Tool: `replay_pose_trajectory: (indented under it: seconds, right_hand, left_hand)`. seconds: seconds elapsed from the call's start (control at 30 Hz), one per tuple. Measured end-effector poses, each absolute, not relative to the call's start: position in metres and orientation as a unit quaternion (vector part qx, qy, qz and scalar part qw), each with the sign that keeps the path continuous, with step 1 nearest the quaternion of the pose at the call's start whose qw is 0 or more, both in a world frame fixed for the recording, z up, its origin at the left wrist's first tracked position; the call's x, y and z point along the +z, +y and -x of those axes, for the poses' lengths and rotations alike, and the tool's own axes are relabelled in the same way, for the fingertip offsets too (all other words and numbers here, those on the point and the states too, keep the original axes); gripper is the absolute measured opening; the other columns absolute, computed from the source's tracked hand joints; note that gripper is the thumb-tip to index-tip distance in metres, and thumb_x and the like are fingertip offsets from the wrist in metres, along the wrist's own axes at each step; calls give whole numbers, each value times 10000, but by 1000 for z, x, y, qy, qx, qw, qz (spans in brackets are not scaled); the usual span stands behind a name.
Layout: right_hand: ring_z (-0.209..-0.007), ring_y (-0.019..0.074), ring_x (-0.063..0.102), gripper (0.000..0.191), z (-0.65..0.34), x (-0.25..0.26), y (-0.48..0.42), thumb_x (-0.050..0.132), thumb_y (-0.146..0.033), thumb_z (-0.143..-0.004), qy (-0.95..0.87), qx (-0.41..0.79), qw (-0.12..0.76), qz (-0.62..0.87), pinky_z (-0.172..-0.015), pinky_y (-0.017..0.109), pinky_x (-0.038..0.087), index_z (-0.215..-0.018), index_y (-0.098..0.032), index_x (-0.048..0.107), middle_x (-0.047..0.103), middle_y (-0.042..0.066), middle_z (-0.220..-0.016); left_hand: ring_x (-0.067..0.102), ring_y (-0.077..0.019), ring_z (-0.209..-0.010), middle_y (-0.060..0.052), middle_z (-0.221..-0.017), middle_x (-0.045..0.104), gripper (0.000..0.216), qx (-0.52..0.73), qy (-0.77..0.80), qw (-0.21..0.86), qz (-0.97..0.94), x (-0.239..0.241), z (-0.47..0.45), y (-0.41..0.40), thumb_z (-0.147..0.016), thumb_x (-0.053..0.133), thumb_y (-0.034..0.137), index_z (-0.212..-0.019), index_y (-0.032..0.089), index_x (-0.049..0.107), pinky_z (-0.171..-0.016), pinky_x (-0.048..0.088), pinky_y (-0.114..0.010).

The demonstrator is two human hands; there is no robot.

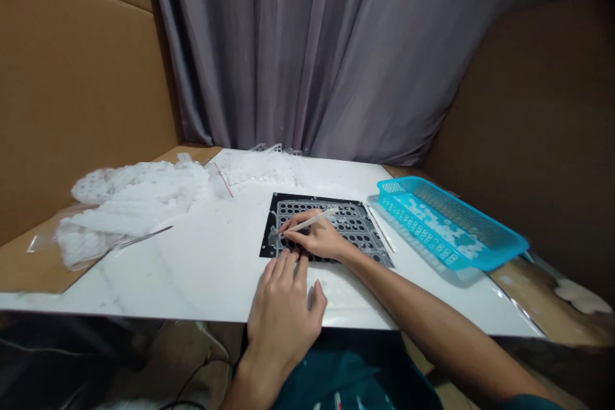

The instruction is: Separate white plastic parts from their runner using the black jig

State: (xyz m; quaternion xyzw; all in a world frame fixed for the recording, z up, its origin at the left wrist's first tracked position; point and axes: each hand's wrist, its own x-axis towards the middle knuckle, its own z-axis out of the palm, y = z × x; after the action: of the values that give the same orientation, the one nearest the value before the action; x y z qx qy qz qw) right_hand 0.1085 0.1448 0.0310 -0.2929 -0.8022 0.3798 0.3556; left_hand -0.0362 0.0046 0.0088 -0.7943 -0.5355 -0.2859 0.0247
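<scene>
A black flat plate (268, 240) lies on the white table, bearing a clear sheet with rows of round holes or circles. My right hand (319, 237) is over its left part, pinching a slim white pen-like stick (314, 218). The stick slants up to the right, and its lower end sits among my fingers near the plate's left edge. My left hand (283, 295) lies palm down with fingers stretched out, fingertips at the plate's near edge and thumb spread apart. Both hands cover part of the plate's near side.
A blue perforated basket (494, 255) with small white pieces stands at the right. A thin stick (382, 229) lies between it and the plate. Bagged white material (134, 205) is heaped at the left, beside metal tweezers or a similar tool (147, 236). Clear sheets (262, 168) lie at the back.
</scene>
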Motion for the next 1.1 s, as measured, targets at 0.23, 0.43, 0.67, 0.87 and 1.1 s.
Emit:
replay_pose_trajectory:
  seconds: [0.23, 0.43, 0.67, 0.87, 1.1]
  right_hand:
    - [-904, 240, 784, 151, -104, 15, 153, 856, -338, -841, -675, 484, 421, 363, -817, 372, 637, -840, -202, 791, 840, 87, -987]
    - [-846, 224, 772, 175, -100, 9, 158, 866, -333, -804, -659, 494, 421, 379, -777, 350, 631, -864, -184, 798, 841, 96, -967]
    - [-829, 216, 751, 221, -109, 22, 171, 789, -393, -891, -662, 391, 495, 406, -782, 360, 614, -896, -174, 759, 826, 105, -945]
    - [-1165, 288, 677, 241, -199, 70, 161, 527, -300, -1082, -770, -55, 453, 446, -1056, 439, 504, -1147, -227, 747, 775, 131, -1226]
    - [-1088, 350, 616, 211, -299, 79, 169, 556, -213, -991, -533, -256, 338, 732, -924, 430, 445, -1020, -159, 758, 751, 197, -1044]
  left_hand:
    - [606, -346, -1356, -173, -1401, 683, 486, -288, -531, 36, 796, 10, 36, 4, -1013, 557, 287, -1462, 118, 636, -1161, 490, -534]
    - [610, -355, -1350, -181, -1394, 679, 460, -276, -516, 63, 809, 8, 38, 6, -1041, 518, 249, -1469, 119, 626, -1137, 500, -543]
    - [603, -340, -1363, -172, -1436, 668, 429, -265, -506, 68, 818, 6, 39, 8, -1082, 469, 238, -1467, 125, 621, -1137, 502, -541]
    - [526, -347, -1458, -168, -1570, 569, 504, -274, -513, 81, 810, -1, 39, 7, -1080, 470, 268, -1574, 185, 529, -1158, 487, -575]
    - [446, -385, -1538, -193, -1666, 465, 566, -271, -526, 101, 800, -1, 34, 6, -1068, 500, 314, -1616, 173, 497, -1218, 427, -609]
